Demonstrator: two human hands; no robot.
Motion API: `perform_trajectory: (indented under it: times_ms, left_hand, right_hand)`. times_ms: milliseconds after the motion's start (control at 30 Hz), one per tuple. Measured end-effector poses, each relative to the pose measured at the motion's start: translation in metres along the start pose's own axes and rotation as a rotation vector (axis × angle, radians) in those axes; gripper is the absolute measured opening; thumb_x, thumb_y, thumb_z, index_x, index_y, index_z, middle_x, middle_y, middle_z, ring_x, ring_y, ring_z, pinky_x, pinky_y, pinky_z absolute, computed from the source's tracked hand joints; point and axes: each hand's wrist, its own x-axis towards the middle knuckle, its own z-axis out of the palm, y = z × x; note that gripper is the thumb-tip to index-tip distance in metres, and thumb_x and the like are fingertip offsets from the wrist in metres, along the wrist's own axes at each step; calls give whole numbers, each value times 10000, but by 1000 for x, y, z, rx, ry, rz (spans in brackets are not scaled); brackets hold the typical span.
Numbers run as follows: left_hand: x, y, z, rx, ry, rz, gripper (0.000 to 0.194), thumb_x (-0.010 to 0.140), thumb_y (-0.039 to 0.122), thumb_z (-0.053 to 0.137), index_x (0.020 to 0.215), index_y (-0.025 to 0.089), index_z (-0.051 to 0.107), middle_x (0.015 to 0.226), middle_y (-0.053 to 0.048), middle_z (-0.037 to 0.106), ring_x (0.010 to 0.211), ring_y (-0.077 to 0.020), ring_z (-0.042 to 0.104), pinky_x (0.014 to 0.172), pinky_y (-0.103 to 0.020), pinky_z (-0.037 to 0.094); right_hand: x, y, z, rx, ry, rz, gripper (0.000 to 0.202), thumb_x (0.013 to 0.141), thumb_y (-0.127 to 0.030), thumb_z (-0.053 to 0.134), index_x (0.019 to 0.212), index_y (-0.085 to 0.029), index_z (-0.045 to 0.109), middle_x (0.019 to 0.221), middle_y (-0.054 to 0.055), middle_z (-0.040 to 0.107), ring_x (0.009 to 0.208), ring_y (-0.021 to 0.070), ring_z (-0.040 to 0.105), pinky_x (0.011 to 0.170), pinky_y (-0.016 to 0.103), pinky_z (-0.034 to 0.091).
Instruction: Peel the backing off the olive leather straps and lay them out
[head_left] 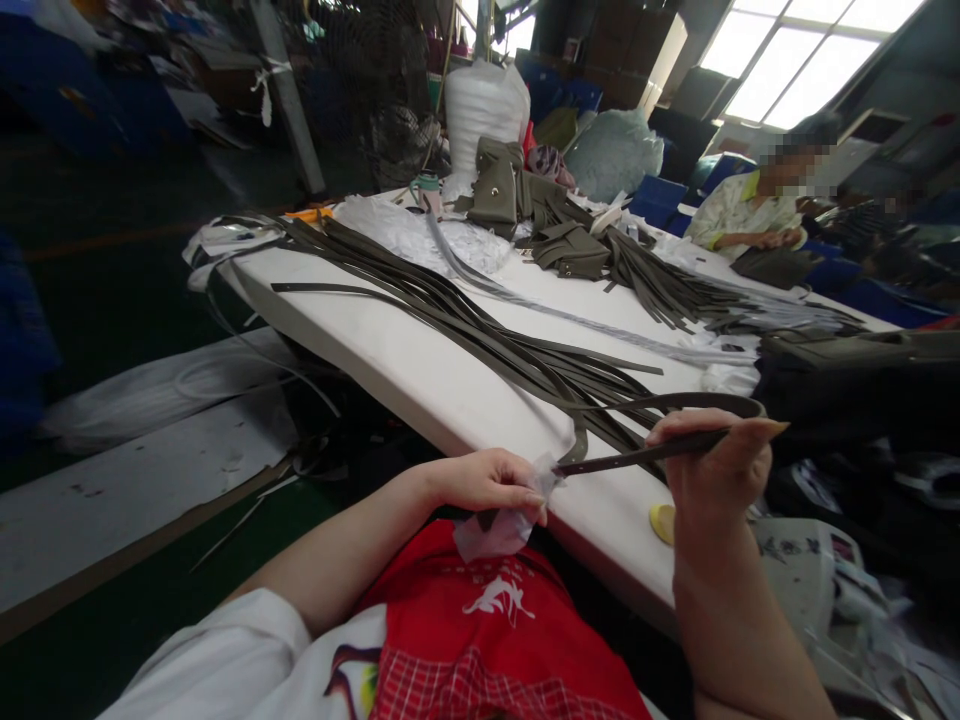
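Note:
A dark olive strap with small holes runs between my two hands at the near edge of the white table. Closed at its left end, my left hand pinches the strap together with a piece of thin translucent wrapping. My right hand grips the strap farther right, where it loops back over the table. A long bundle of similar straps lies across the table beyond my hands.
The white table also bears clear plastic film, olive bags and more straps. A yellow round object sits by the near edge. Across the table, a person handles something dark. White boards lie at the left.

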Motion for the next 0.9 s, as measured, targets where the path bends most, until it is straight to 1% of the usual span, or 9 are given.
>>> perform_trajectory:
  times_ms: [133, 233, 333, 433, 533, 633, 767, 833, 900]
  left_hand:
    - [5, -1, 0, 162, -16, 28, 464, 913, 529, 545, 879, 110, 742, 871, -96, 712, 834, -160, 645, 799, -225, 499]
    - [10, 0, 3, 320, -44, 33, 394, 937, 450, 537, 849, 126, 743, 855, -71, 697, 814, -147, 633, 775, -200, 478]
    - [15, 3, 2, 440, -29, 31, 310, 935, 366, 553, 837, 131, 730, 843, -47, 675, 780, -130, 612, 740, -182, 456]
    - [17, 7, 0, 520, -13, 47, 305, 950, 327, 517, 826, 124, 708, 822, -45, 651, 764, -126, 586, 733, -180, 439]
    - [19, 8, 0, 551, -14, 69, 358, 972, 321, 457, 761, 125, 669, 777, -41, 616, 729, -120, 554, 718, -181, 429]
    - [22, 8, 2, 548, -1, 77, 381, 983, 331, 422, 749, 127, 643, 773, -44, 606, 731, -125, 553, 722, -189, 430]
    - [26, 10, 2, 531, 66, 94, 400, 982, 356, 412, 744, 125, 636, 779, -43, 601, 734, -128, 562, 723, -196, 430]
    - [28, 10, 2, 513, 110, 96, 453, 988, 391, 388, 703, 131, 624, 753, -33, 587, 699, -118, 548, 692, -193, 422]
    - [29, 6, 7, 483, 177, 77, 510, 984, 445, 377, 643, 136, 598, 702, -22, 569, 652, -108, 528, 653, -193, 409]
  right_hand:
    - [3, 2, 2, 20, -67, 77, 654, 868, -696, 481, 554, -159, 681, 448, 44, 612, 371, 164, 594, 352, 256, 466]
    - [3, 6, 6, 27, -153, 169, 651, 856, -706, 492, 552, -164, 684, 446, 43, 611, 373, 153, 586, 363, 249, 467]
    - [4, 10, 8, -27, -233, 257, 620, 860, -688, 508, 593, -164, 705, 464, 46, 628, 389, 150, 589, 379, 247, 468]
    - [6, 13, 8, -116, -208, 212, 610, 865, -680, 506, 605, -167, 709, 466, 48, 635, 403, 155, 594, 384, 249, 458]
    - [7, 12, 7, -174, -177, 159, 616, 868, -681, 495, 577, -176, 694, 439, 40, 616, 375, 148, 567, 365, 249, 434]
    - [7, 11, 6, -200, -222, 188, 600, 875, -671, 493, 599, -180, 700, 443, 37, 616, 355, 135, 538, 341, 240, 398]
    - [1, 13, 8, -216, -315, 277, 587, 889, -664, 470, 633, -191, 705, 490, 45, 640, 390, 136, 555, 357, 238, 413]
    - [-3, 16, 12, -231, -333, 304, 597, 895, -667, 455, 623, -193, 696, 503, 45, 646, 396, 132, 553, 367, 236, 420]
    - [-6, 18, 15, -240, -335, 321, 612, 899, -672, 442, 617, -188, 688, 499, 43, 646, 388, 126, 542, 370, 232, 416]
